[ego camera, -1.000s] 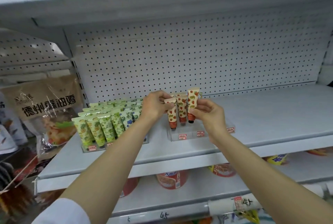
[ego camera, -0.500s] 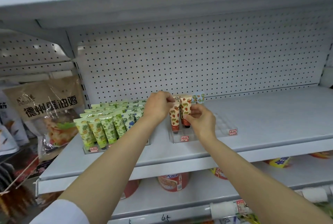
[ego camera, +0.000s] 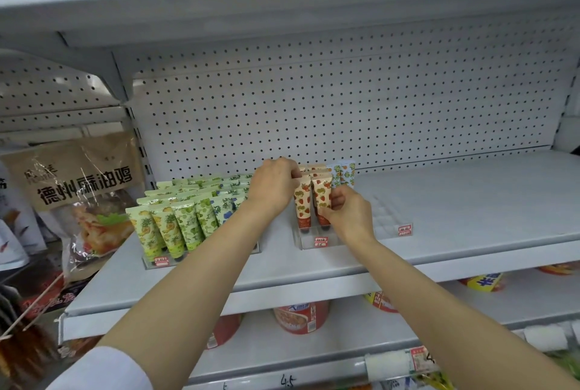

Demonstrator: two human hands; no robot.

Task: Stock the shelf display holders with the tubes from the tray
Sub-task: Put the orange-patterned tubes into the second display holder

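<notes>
Right hand: the right hand curls its fingers round the lower part of a cream strawberry-print tube with a red cap, thumb in front, and holds it upright with the cap down in the holder
Left hand: the left hand has its fingers bent at the top edge of the neighbouring strawberry-print tube and pinches the crimped end; the fingertips are partly hidden behind the knuckles
Holder in use: a clear plastic display holder with red price tags stands on the white metal shelf; more strawberry tubes stand behind the two front ones, and pale tubes with orange and blue print stand at the back, just right of them
Free slots: the right part of this holder, beside the right hand, shows bare rows of slots
Left holder: a second clear holder well to the left is packed with green fruit-print tubes in slanted rows
Surroundings: a white pegboard back wall; a brown bagged chicken product hangs at far left; red cup-noodle tubs sit on the shelf below
</notes>
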